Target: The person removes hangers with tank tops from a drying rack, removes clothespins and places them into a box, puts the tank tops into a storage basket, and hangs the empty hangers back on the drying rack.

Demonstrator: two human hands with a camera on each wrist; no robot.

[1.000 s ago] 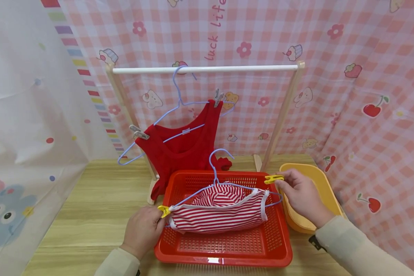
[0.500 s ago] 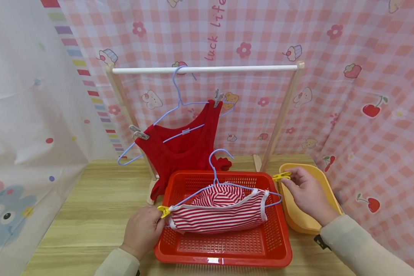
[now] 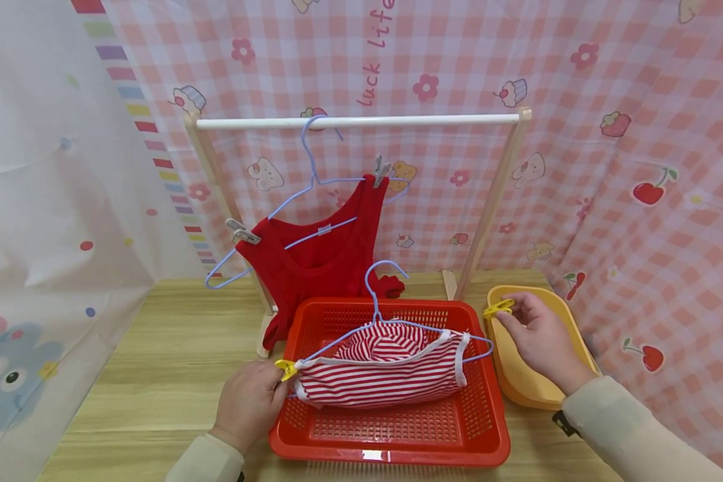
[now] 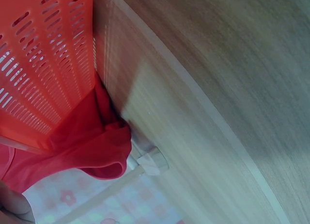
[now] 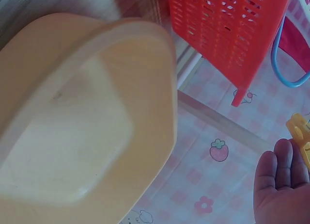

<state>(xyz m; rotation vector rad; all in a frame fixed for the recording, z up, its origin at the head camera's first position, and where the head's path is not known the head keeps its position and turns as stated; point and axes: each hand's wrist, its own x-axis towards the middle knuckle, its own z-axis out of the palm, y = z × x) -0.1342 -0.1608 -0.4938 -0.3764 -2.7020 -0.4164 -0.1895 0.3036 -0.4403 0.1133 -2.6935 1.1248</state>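
A red-and-white striped garment (image 3: 385,383) lies across the red basket (image 3: 391,455) on a blue hanger (image 3: 370,284). At its left strap, a yellow clothespin (image 3: 286,369) sits on the hanger, and my left hand (image 3: 248,402) pinches it. My right hand (image 3: 542,338) holds a second yellow clothespin (image 3: 499,308) between thumb and fingers, over the near-left rim of the yellow basin (image 3: 569,314) and apart from the hanger's right end. The right wrist view shows that clothespin (image 5: 301,132) at its right edge. Only a bit of the left hand (image 4: 14,204) enters the left wrist view.
Behind the basket a red sleeveless garment (image 3: 319,268) hangs by a blue hanger from the rack's white rod (image 3: 422,121), with grey clothespins (image 3: 244,231) on its straps. The rack's wooden post (image 3: 494,201) rises behind the basin. Bare wooden table (image 3: 150,375) extends at left.
My right hand has moved right with its yellow clothespin, away from the striped garment's right strap and over the basin's edge. The left hand has stayed in place.
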